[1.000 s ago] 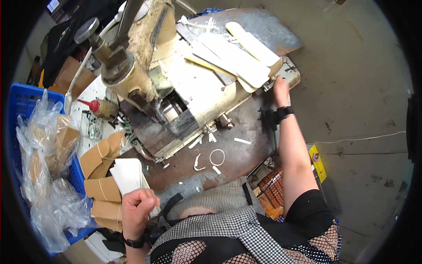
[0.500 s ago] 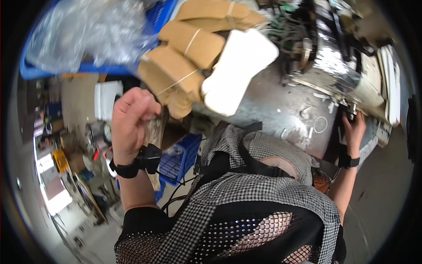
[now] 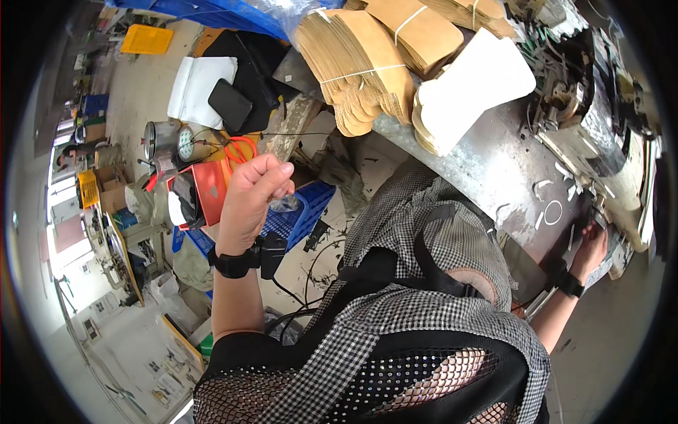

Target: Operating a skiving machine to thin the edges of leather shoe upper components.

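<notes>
My left hand (image 3: 251, 198) is raised left of the metal table, thumb pressed against curled fingers. Whatever may be in that pinch is hidden. At the table's right edge, my right hand (image 3: 592, 247) has its fingers closed round a small metal knob (image 3: 599, 212) at the near end of the machine (image 3: 593, 155). On the table's far side lie a stack of white insole-shaped pieces (image 3: 480, 92) and a bundle of tan insole-shaped pieces (image 3: 353, 60) tied with a thin white band. A second tan bundle (image 3: 417, 32) sits behind it.
Scraps and a thin white ring (image 3: 553, 213) lie on the metal table (image 3: 466, 169). Below my left hand are a blue plastic basket (image 3: 311, 212) and a red box (image 3: 208, 191). A blue bin (image 3: 212, 10) stands at the far left, and black cables (image 3: 304, 283) hang near my left forearm.
The view has swung left, so table and bundles appear farther right and more floor shows. My left hand stays pinched, now over the basket and red box. My right hand remains at the machine.
</notes>
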Demonstrator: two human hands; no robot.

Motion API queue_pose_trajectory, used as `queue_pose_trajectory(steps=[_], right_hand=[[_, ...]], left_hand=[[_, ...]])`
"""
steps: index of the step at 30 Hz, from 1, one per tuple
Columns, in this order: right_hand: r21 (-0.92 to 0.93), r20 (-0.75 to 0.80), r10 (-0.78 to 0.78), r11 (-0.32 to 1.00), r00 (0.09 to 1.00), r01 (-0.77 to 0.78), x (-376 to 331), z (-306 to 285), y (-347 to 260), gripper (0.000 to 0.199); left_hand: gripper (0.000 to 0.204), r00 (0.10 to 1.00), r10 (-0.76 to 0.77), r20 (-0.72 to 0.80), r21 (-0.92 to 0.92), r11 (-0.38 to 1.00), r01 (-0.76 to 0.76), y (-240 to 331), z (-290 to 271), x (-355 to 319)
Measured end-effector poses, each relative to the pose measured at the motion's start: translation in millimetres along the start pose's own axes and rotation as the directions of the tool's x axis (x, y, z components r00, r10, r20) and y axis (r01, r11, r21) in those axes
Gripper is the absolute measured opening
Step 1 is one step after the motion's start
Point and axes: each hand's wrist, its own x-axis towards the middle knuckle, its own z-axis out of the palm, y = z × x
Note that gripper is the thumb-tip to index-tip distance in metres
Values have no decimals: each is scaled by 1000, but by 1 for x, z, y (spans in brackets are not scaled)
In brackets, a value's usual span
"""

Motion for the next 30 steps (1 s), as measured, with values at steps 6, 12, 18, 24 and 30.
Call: queue_pose_trajectory(steps=[6, 12, 18, 24, 30], right_hand=[[-94, 12, 52, 994, 999, -50, -5, 14, -21, 30], [-754, 154, -416, 536, 896, 379, -27, 47, -47, 26], [-50, -4, 46, 998, 999, -47, 26, -8, -10, 27], [201, 204, 243, 938, 948, -284, 48, 7, 3, 37], [-66, 482, 93, 995, 871, -69, 47, 1, 2, 51]], left_hand=[[21, 957, -260, 127, 331, 921, 206, -40, 9, 12], [25, 875, -365, 320, 341, 905, 253, -78, 1, 1], [26, 887, -434, 158, 515, 803, 301, -87, -54, -43], [24, 835, -551, -4, 493, 725, 481, -104, -109, -102], [27, 793, -610, -3, 475, 696, 538, -107, -98, -96]])
